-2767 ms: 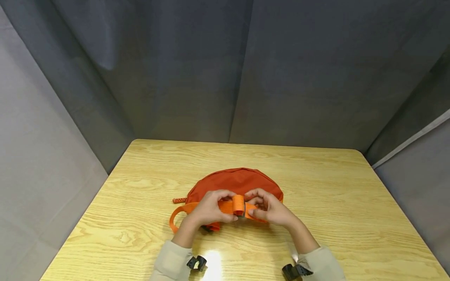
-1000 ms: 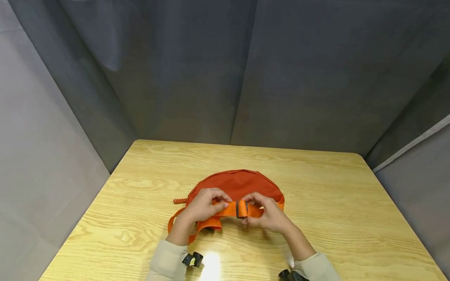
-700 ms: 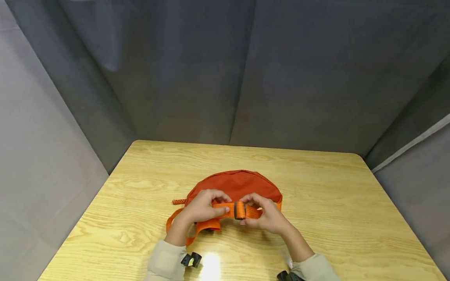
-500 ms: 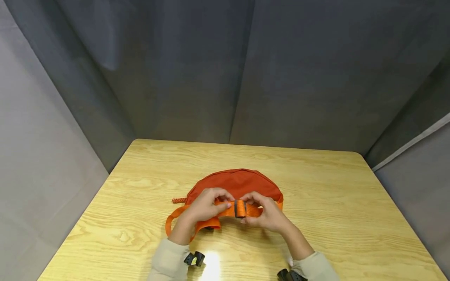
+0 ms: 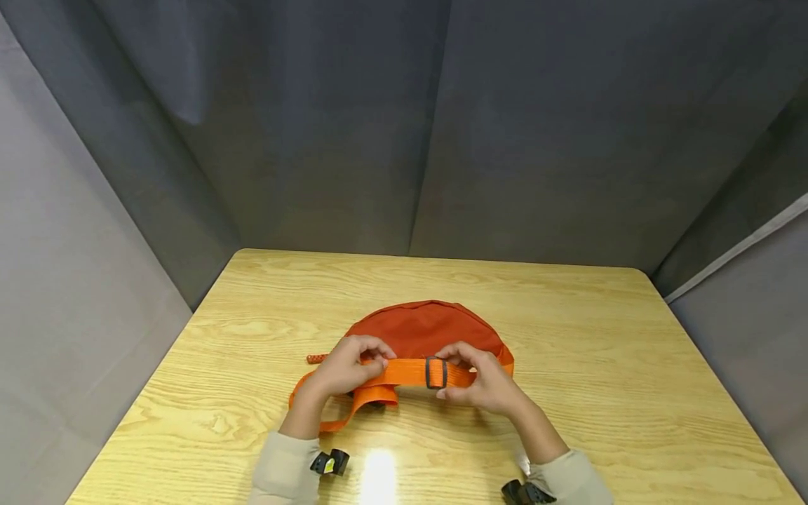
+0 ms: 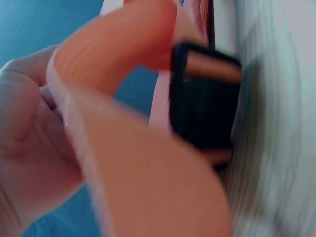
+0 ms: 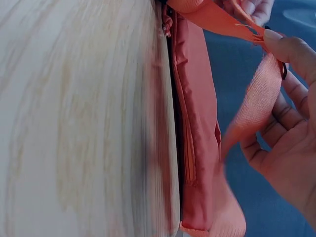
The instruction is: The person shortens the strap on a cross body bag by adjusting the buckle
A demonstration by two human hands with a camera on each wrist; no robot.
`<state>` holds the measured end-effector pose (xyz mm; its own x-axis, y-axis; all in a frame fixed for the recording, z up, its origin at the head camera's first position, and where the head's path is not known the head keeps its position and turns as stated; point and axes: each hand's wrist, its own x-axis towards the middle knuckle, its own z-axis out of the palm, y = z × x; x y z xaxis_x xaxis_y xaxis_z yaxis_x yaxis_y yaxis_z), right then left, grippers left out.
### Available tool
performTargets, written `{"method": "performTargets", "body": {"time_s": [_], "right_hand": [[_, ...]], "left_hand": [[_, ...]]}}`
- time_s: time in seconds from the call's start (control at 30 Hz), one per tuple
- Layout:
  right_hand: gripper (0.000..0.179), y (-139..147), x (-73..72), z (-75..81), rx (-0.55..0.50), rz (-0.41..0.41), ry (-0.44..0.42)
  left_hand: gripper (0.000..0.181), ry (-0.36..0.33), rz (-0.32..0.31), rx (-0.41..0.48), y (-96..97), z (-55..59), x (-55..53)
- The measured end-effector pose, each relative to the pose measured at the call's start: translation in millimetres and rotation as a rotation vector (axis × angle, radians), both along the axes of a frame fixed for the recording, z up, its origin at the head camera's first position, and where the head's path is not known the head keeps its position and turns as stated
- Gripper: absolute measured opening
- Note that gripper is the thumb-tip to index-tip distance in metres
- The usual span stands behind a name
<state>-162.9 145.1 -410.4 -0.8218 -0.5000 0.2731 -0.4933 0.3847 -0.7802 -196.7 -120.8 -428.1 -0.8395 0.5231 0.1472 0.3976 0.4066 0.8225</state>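
Observation:
A red-orange waist bag [image 5: 424, 330] lies on the wooden table, its curved edge facing away from me. Stretched level in front of it is its orange webbing strap [image 5: 406, 372], threaded through a black slider buckle [image 5: 428, 372]. My left hand [image 5: 346, 366] pinches the strap left of the slider, thumb toward me. The right hand [image 5: 485, 382] holds the slider by its upper and lower edges between fingers and thumb. In the right wrist view a strap end [image 7: 254, 34] with frayed threads shows beside the right thumb. A black plastic buckle [image 6: 207, 106] hangs near the tabletop in the left wrist view.
A patterned cord zipper pull [image 5: 315, 358] sticks out at the bag's left. Below the left hand hangs a slack strap loop [image 5: 341, 423]. Dark grey curtains [image 5: 328, 140] stand behind the table [image 5: 600, 365], with lighter panels at both sides.
My left hand has slid left along the strap, away from the right hand, baring a longer flat stretch. The raised webbing loop at the slider has flattened. The right hand stays nearly in place.

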Motion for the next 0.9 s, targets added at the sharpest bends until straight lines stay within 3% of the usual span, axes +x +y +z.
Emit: {"method": "performTargets", "body": {"time_s": [0.1, 0.2, 0.37, 0.47, 0.63, 0.8, 0.9], "right_hand": [[0.046, -0.2, 2.3, 5.2, 0.011, -0.016, -0.028], [0.046, -1.1, 2.4, 6.2, 0.004, -0.012, -0.032], [0.046, -3.9, 0.5, 3.3, -0.016, -0.003, -0.026], [0.046, -4.8, -3.2, -3.6, -0.024, -0.004, -0.014], [0.048, -0.8, -13.5, -23.7, -0.022, -0.01, 0.006], [0.055, 9.3, -17.8, -29.0, -0.028, 0.019, -0.034], [0.039, 18.2, -20.5, -30.0, -0.04, 0.028, -0.075]], "left_hand": [[0.012, -0.012, 0.03, 0.031, -4.4, 0.0, -0.8], [0.015, 0.023, 0.042, 0.03, -1.3, 0.5, 0.0], [0.035, 0.12, 0.001, -0.08, 17.8, 2.9, 4.8], [0.044, 0.139, -0.028, -0.105, 30.0, 3.3, 6.6], [0.05, 0.142, -0.047, -0.042, 41.1, 0.9, 6.2], [0.048, 0.15, -0.049, -0.003, 43.2, -0.8, 6.6], [0.046, 0.154, -0.049, 0.009, 43.2, -1.5, 7.0]]}}
